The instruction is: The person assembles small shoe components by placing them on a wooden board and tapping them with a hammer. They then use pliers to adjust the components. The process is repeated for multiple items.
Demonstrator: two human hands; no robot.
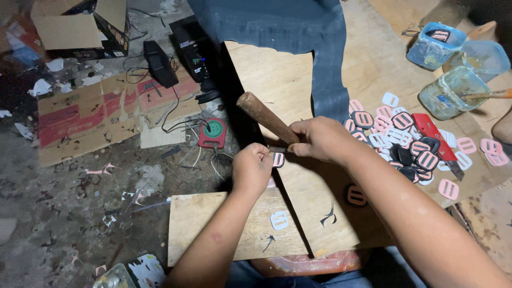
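A plywood board (277,80) spans the centre, with a dark sheet (320,48) at its far edge. The right hand (317,140) is closed around a wooden handle (264,116). The left hand (252,168), just left, pinches a small slotted piece (278,159) against the board.

Bare plywood bench (272,80) lies open ahead of both hands, between the dark sheet (325,69) and the left edge. To the right, a heap of pink and black buckle pieces (405,138), a red knife (434,136) and plastic tubs (453,90) crowd the surface.
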